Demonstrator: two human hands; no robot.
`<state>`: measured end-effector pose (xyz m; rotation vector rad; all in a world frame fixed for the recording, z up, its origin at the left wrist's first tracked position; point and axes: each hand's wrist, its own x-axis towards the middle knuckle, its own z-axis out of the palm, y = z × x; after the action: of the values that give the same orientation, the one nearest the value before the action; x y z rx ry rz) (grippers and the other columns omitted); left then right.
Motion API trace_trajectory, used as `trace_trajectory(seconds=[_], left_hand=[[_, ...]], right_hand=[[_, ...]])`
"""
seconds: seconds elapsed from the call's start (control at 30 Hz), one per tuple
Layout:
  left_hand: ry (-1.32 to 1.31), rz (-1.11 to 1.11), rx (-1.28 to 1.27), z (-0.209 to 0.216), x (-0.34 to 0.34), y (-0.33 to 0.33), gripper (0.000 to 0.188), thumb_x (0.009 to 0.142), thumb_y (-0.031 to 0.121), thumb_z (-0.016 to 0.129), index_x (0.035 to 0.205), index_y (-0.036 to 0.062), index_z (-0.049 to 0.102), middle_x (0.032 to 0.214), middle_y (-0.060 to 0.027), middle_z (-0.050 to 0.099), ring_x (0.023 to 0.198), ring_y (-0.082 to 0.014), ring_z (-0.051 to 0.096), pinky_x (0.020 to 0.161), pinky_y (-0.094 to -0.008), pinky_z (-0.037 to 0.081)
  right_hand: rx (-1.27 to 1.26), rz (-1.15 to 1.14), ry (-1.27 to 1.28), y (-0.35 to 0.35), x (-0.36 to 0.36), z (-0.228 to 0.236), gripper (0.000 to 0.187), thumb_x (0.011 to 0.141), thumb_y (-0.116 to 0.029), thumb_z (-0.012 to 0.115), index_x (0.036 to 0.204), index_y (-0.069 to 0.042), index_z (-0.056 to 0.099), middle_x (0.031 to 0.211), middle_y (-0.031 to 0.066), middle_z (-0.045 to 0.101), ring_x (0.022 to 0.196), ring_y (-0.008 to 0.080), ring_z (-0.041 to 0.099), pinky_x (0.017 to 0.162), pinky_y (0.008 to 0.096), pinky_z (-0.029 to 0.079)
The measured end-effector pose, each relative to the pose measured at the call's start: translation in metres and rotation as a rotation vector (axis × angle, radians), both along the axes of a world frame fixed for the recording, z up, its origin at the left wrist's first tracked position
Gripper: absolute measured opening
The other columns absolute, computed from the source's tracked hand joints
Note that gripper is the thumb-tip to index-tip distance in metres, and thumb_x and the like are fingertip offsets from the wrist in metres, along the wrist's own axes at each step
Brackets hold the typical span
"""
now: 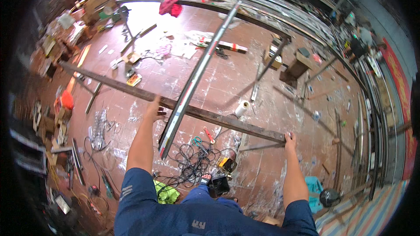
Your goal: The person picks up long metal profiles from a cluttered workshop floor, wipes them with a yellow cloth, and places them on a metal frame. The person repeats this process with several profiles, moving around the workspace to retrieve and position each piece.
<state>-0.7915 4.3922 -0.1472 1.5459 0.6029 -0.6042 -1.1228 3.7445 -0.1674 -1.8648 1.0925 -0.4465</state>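
A long, dark wooden beam (118, 85) on legs runs across in front of me, like the top bar of a trestle. My right hand (290, 140) grips its right end, fingers curled at the edge. Against the near side of the beam is my left hand (153, 110), fingers spread, one reaching over the wood. It is slightly blurred and holds nothing that I can see. Just right of it, a long metal profile (197, 76) with a silvery top and dark sides lies across this beam and a second, farther bar (251, 19).
A tangle of black cable (190, 159), teal-handled scissors (197, 142) and a yellow-black tool (227, 164) lie on the floor near my feet. A white roll (241, 108) stands beyond the beam. Cardboard boxes (295, 67) stand at right; metal lengths (280, 15) are stacked far back.
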Motion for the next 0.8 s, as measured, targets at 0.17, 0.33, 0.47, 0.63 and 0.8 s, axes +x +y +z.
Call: trace_trajectory(seconds=[0.17,0.33,0.47,0.63,0.8], left_hand=[[-0.254,-0.613,0.153,0.064,-0.087,-0.037,0.105,0.081,0.070,0.070,0.154,0.0034,0.036,0.143,-0.0284,0.054,0.118,-0.0407,0.062,0.100,-0.0486,0.049],[-0.540,-0.653,0.450,0.063,-0.134,-0.057,0.109,0.075,0.049,0.084,0.155,-0.0037,0.032,0.140,-0.0330,0.056,0.131,-0.0393,0.056,0.110,-0.0411,0.043],[-0.623,-0.568,0.276,0.108,-0.157,-0.086,0.107,0.081,0.054,0.081,0.154,-0.0078,0.033,0.148,-0.0319,0.050,0.140,-0.0393,0.049,0.115,-0.0391,0.038],[-0.615,0.256,0.476,0.023,-0.278,-0.005,0.072,0.090,0.043,0.075,0.143,-0.0003,0.054,0.123,-0.0211,0.069,0.101,-0.0247,0.070,0.088,-0.0368,0.055],[0.097,-0.016,0.540,-0.104,-0.577,0.072,0.056,0.089,0.051,0.070,0.111,-0.0004,0.072,0.106,-0.0241,0.073,0.098,-0.0373,0.071,0.086,-0.0463,0.053]], right_hand=[[0.168,-0.076,-0.099,-0.027,-0.021,-0.027,0.063,0.097,-0.036,0.070,0.146,-0.002,0.050,0.140,0.0207,0.057,0.120,0.0323,0.060,0.103,0.0418,0.048],[0.189,-0.010,0.062,0.046,0.005,0.057,0.061,0.100,-0.040,0.065,0.148,-0.007,0.048,0.143,0.0162,0.056,0.122,0.0329,0.059,0.102,0.0456,0.047],[0.064,0.027,0.032,-0.018,-0.014,-0.003,0.059,0.102,-0.044,0.060,0.149,-0.011,0.048,0.140,0.0124,0.058,0.119,0.0295,0.059,0.097,0.0493,0.048],[0.430,0.083,-0.057,0.014,-0.081,-0.022,0.054,0.101,-0.036,0.064,0.145,-0.008,0.050,0.124,0.0090,0.065,0.094,0.0226,0.061,0.078,0.0399,0.051],[0.166,0.387,0.238,0.018,-0.304,-0.203,0.028,0.096,-0.011,0.063,0.123,-0.001,0.064,0.088,0.0034,0.065,0.071,0.0132,0.059,0.062,0.0316,0.050]])
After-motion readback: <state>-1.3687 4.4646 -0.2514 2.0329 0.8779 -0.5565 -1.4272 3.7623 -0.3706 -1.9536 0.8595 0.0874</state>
